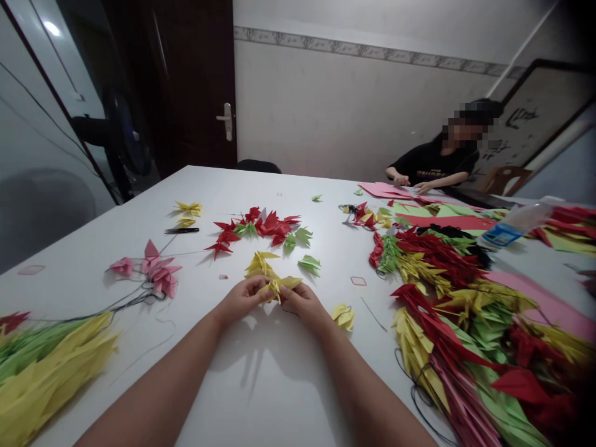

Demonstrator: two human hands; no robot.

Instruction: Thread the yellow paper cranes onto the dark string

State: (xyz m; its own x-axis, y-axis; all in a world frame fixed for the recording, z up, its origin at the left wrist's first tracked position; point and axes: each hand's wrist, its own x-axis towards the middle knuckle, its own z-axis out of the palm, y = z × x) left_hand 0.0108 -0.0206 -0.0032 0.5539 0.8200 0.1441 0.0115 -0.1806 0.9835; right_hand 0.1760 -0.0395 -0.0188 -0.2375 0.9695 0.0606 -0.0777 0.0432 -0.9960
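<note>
My left hand (242, 299) and my right hand (302, 304) meet above the white table (261, 397), pinching a yellow origami crane (278, 288) between their fingers. A thin dark thread (289, 311) seems to hang below it. Just beyond my hands lies a pile of yellow paper cranes (259, 266). A green crane (310, 265) sits to the right of that pile, and a loose yellow crane (343, 316) lies close to my right hand. Red and green cranes (255, 226) form a cluster farther ahead.
Long strings of red, yellow and green cranes (447, 329) cover the table's right side, with more (46, 366) at front left. Pink cranes on thread (161, 270) and black-handled scissors (181, 230) lie left. A co-worker (433, 162) handles pink paper (384, 190) at the far side.
</note>
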